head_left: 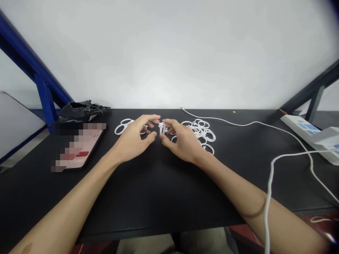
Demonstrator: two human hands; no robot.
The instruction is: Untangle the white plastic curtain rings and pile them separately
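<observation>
My right hand (pixel 182 139) pinches a small coiled white cable (pixel 161 127) between thumb and fingers, just above the black table (pixel 148 204). The coil is held upright and seen nearly edge-on. Facing it from the left, my left hand (pixel 137 135) has its thumb and fingers apart, with a small gap to the held coil and nothing in its grasp. Behind and right of my right hand lies a loose heap of similar white coils (pixel 209 135). Several more white coils (pixel 121 129) lie beside and partly behind my left hand.
A phone (pixel 79 151), partly pixelated, lies on the left, before a crumpled black plastic bag (pixel 79 111). One long white cable (pixel 235 124) runs across the right side; another (pixel 268 197) passes over my right forearm. White boxes (pixel 304 127) stand far right. Blue metal bars (pixel 29 61) rise at left.
</observation>
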